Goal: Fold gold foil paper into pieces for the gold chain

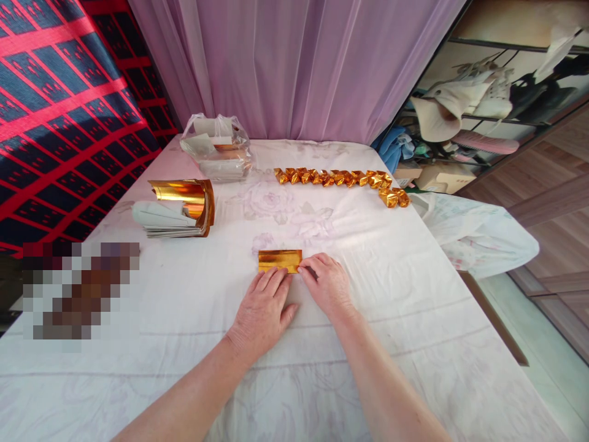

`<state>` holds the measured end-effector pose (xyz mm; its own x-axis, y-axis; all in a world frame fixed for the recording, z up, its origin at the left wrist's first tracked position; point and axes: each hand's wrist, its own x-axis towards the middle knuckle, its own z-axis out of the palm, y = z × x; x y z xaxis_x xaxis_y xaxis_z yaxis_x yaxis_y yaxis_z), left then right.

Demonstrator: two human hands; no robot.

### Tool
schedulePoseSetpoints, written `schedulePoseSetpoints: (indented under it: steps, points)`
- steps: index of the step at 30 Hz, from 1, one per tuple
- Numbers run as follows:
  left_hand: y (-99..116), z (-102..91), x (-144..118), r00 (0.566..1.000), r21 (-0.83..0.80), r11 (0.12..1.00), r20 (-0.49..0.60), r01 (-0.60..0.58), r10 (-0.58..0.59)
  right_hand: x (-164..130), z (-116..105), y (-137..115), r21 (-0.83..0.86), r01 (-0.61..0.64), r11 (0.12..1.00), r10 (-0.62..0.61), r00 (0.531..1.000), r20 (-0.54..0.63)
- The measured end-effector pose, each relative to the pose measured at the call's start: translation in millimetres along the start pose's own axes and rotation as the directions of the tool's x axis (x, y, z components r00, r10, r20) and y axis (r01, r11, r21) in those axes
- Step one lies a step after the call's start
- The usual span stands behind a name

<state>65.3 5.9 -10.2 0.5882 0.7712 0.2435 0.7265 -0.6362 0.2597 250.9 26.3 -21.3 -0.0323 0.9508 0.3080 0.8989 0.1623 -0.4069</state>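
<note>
A small rectangle of gold foil paper (280,258) lies on the table with a crease running along its length. My left hand (264,307) rests with fingers stretched out flat, their tips pressing on the paper's near edge. At the paper's near right corner, my right hand (326,282) pinches the edge between thumb and forefinger. Farther back stands a row of folded gold foil pieces (334,178). To the left sits a curled stack of gold foil paper (184,191), pale on its reverse side.
A clear plastic bag (218,150) with paper sheets stands at the back left of the cloth-covered table (391,368). A white bag (483,233) hangs by the right edge, near a shelf with a cap (442,110). A purple curtain (294,67) borders the back.
</note>
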Motion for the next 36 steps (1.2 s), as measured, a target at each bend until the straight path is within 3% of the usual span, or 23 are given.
schedulePoseSetpoints:
  steps: [26, 36]
  points:
    - [2.1, -0.3, -0.1, 1.0, 0.06, 0.998, 0.017, -0.018, 0.017, 2.1, -2.0, -7.0, -0.018, -0.025, 1.0, 0.026, 0.999, 0.024]
    - [2.4, -3.6, 1.1, 0.999, 0.1, 0.995, 0.043, -0.024, 0.02, 1.1, -1.5, -4.3, 0.051, 0.035, 0.998, -0.037, 0.999, 0.026]
